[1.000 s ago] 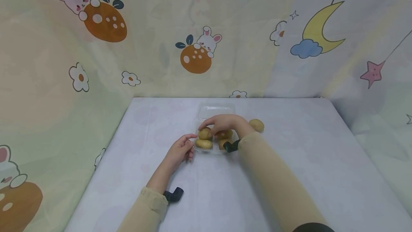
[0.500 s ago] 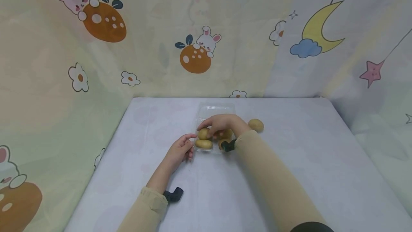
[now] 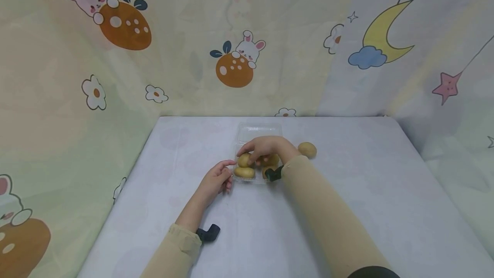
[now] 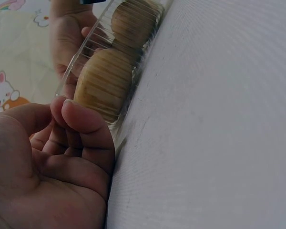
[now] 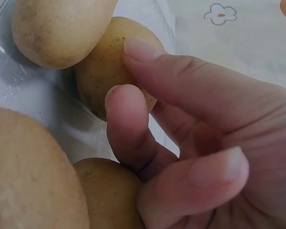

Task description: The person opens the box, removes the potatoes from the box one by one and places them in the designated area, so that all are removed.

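Observation:
An open clear plastic clamshell box (image 3: 258, 131) lies on the table with several potatoes in its near half. My right hand (image 3: 268, 146) reaches over it from the right, thumb and fingers around the back-left potato (image 3: 244, 160). In the right wrist view, the thumb presses that potato (image 5: 97, 71) within the box. My left hand (image 3: 214, 179) is at the box's left side; in the left wrist view, its thumb and fingertips pinch the rim beside a potato (image 4: 105, 81). The front-left potato (image 3: 245, 173) lies nearest me. My right hand and wrist strap partly cover the right-hand potatoes (image 3: 270, 160).
One loose potato (image 3: 307, 150) lies on the table, right of the box and behind my right forearm. A white cloth covers the table (image 3: 366, 192). A printed fabric backdrop (image 3: 185, 46) rises behind and beside the table. Black straps (image 3: 208, 233) sit on both wrists.
My right hand and forearm have shifted very slightly left, with the fingers still at the back-left potato. The left hand stays at the box's side.

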### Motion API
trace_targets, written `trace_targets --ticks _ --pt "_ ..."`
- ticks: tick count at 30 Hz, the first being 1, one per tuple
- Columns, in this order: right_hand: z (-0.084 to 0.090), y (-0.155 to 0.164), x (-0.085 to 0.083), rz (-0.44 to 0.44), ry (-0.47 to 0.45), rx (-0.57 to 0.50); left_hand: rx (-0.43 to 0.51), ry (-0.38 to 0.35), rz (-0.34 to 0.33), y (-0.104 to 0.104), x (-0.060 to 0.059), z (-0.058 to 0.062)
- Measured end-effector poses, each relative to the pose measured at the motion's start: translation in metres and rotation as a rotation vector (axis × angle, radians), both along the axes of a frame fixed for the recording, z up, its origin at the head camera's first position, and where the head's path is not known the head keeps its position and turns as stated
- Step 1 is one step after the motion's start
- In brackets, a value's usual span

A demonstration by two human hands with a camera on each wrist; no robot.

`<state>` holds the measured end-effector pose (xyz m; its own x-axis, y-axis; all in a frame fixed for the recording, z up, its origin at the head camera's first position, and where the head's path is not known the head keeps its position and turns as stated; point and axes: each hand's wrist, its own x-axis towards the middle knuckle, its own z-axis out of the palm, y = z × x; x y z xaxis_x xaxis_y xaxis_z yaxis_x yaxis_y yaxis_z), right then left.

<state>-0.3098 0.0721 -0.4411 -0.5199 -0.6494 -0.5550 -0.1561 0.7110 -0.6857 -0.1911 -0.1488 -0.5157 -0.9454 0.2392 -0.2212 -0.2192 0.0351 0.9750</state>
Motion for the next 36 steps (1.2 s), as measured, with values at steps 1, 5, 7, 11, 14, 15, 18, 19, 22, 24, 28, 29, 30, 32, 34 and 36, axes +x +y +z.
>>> trace_targets --ticks 1,5,7,11,14,15,18,19,22,24,28,29,30,32,34,36 --pt "0.000 0.000 0.000 0.001 0.002 0.002 0.001 -0.001 0.000 0.000 0.000 0.000" --pt "-0.001 0.000 -0.001 0.005 0.004 0.007 -0.001 0.000 -0.001 0.000 0.000 0.001" --pt "-0.002 0.000 -0.002 0.010 0.008 0.006 -0.001 0.001 0.000 0.000 0.000 0.001" --pt "-0.003 0.000 -0.003 0.021 0.022 -0.004 0.005 0.001 0.000 0.000 0.000 0.000" --pt "-0.003 0.000 -0.003 0.019 0.031 -0.011 0.012 0.003 -0.004 0.000 -0.001 -0.001" --pt "-0.003 0.000 -0.003 0.019 0.035 -0.012 0.015 0.008 -0.007 0.000 -0.001 -0.001" --pt "-0.003 0.000 -0.002 0.013 0.046 -0.012 0.020 0.008 -0.010 0.000 -0.002 -0.002" --pt "-0.003 -0.001 -0.001 0.009 0.048 -0.011 0.023 0.008 -0.010 0.000 -0.002 -0.003" --pt "-0.003 -0.001 0.000 -0.011 0.050 -0.013 0.025 0.002 -0.008 0.000 -0.002 -0.003" --pt "-0.003 -0.001 0.001 -0.027 0.048 -0.016 0.023 0.002 -0.007 -0.001 -0.002 -0.003" --pt "-0.001 -0.002 0.004 -0.049 0.050 -0.019 0.021 0.003 -0.006 0.000 -0.002 -0.003" --pt "0.000 -0.002 0.005 -0.053 0.050 -0.019 0.021 0.004 -0.007 0.000 -0.002 -0.003" --pt "0.001 -0.002 0.006 -0.056 0.053 -0.019 0.021 0.004 -0.009 0.000 -0.002 -0.003" --pt "0.003 -0.002 0.008 -0.060 0.062 -0.020 0.024 0.007 -0.011 0.000 -0.002 -0.002" --pt "0.004 -0.002 0.008 -0.065 0.070 -0.021 0.025 0.008 -0.013 -0.001 -0.002 -0.002" --pt "0.005 -0.002 0.009 -0.067 0.078 -0.023 0.024 0.011 -0.012 -0.001 -0.002 -0.002"
